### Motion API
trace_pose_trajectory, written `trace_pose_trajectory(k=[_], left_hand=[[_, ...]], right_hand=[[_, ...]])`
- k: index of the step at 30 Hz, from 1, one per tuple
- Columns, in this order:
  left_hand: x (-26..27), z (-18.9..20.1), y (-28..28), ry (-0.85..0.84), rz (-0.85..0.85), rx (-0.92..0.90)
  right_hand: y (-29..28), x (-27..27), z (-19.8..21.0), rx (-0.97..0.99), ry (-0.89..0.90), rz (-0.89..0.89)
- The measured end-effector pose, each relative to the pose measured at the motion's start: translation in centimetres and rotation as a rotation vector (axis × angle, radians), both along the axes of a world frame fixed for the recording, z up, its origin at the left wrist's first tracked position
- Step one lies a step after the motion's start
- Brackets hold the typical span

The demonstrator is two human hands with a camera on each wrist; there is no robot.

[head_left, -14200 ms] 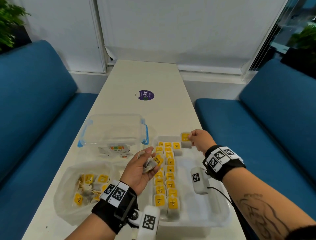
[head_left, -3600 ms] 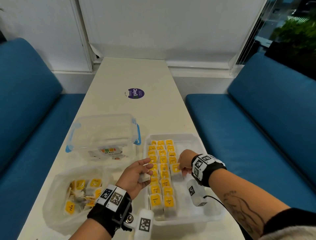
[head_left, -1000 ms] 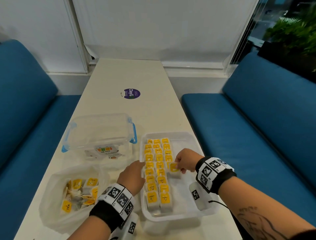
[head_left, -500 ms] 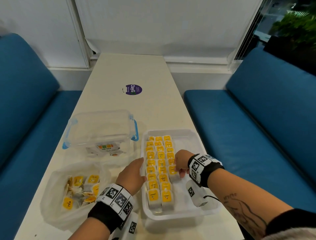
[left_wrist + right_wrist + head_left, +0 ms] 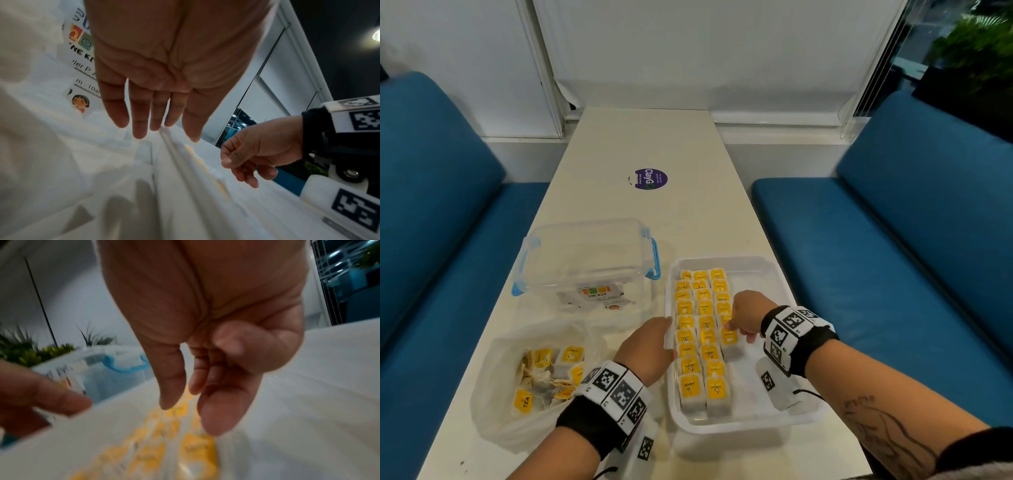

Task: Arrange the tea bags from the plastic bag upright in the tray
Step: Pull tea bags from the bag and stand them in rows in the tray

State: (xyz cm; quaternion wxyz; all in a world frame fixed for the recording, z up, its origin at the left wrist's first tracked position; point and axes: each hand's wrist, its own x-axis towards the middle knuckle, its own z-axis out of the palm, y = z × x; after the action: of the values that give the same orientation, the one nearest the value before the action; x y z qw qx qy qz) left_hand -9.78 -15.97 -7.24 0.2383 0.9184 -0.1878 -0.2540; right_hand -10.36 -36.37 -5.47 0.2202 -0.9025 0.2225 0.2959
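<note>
A white plastic tray point(image 5: 804, 419) holds three rows of upright yellow-labelled tea bags point(image 5: 705, 329); the right row is shorter. My right hand point(image 5: 732, 329) hovers over the near end of that row, fingers loosely curled, thumb at the top of the last tea bag point(image 5: 729, 339). The right wrist view shows the right hand point(image 5: 185, 410) holding nothing. My left hand point(image 5: 666, 330) lies with straight fingers along the tray's left rim, and in the left wrist view the left hand point(image 5: 156, 126) is empty. To the left, the clear plastic bag point(image 5: 493, 414) holds several loose tea bags point(image 5: 544, 377).
A clear lidded box with blue clips point(image 5: 585, 260) stands behind the bag, left of the tray. A purple sticker point(image 5: 650, 179) marks the far table. Blue benches point(image 5: 893, 257) flank the narrow white table point(image 5: 688, 147). The tray's right part point(image 5: 767, 359) is bare.
The left hand held a tea bag earlier; it now lies empty and flat by the tray's left rim. The right hand stays at the near end of the third row, barely shifting.
</note>
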Motion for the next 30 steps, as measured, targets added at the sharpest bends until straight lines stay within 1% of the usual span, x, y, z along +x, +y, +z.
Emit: trace_pose_trajectory(k=[2, 4, 7, 9, 11, 13, 15, 17, 21, 25, 27, 28, 30], left_hand=[[0.0, 1.3, 0.2, -0.016, 0.018, -0.044], [0.1, 3.1, 0.9, -0.054, 0.059, -0.129], [0.6, 6.1, 2.9, -0.123, 0.159, -0.272], [0.9, 7.6, 5.2, -0.201, 0.243, -0.324], [1.1, 8.2, 8.2, -0.299, 0.326, -0.267], [1.0, 7.8, 11.5, -0.363, 0.421, -0.161], [0.8, 6.8, 14.6, -0.35, 0.496, -0.055], [0.5, 5.4, 17.0, -0.276, 0.529, 0.022], [-0.1, 2.5, 18.9, -0.12, 0.523, 0.074], [-0.4, 0.6, 19.3, 0.002, 0.418, 0.178], [-0.8, 0.3, 19.2, -0.021, 0.376, 0.217], [-1.0, 0.2, 19.1, -0.046, 0.368, 0.225], [-1.4, 0.0, 19.1, -0.091, 0.373, 0.226]], right_hand=[[0.6, -0.1, 2.1, 0.017, -0.074, 0.04], [1.3, 0.2, 4.6, 0.041, -0.162, 0.063], [2.9, 1.2, 7.8, 0.117, -0.35, 0.043], [5.1, 2.0, 9.0, 0.194, -0.466, 0.06], [8.0, 2.7, 9.5, 0.28, -0.544, 0.125], [11.6, 3.0, 9.4, 0.347, -0.564, 0.257], [15.3, 3.1, 8.5, 0.357, -0.539, 0.439], [18.6, 3.1, 7.1, 0.317, -0.476, 0.609], [23.7, 3.1, 3.9, 0.13, -0.35, 0.873], [25.8, 3.4, 0.4, -0.151, -0.157, 0.957], [25.8, 3.3, -1.6, -0.323, -0.055, 1.024], [25.8, 3.2, -2.3, -0.377, -0.04, 1.055], [25.8, 2.9, -2.8, -0.406, -0.013, 1.067]])
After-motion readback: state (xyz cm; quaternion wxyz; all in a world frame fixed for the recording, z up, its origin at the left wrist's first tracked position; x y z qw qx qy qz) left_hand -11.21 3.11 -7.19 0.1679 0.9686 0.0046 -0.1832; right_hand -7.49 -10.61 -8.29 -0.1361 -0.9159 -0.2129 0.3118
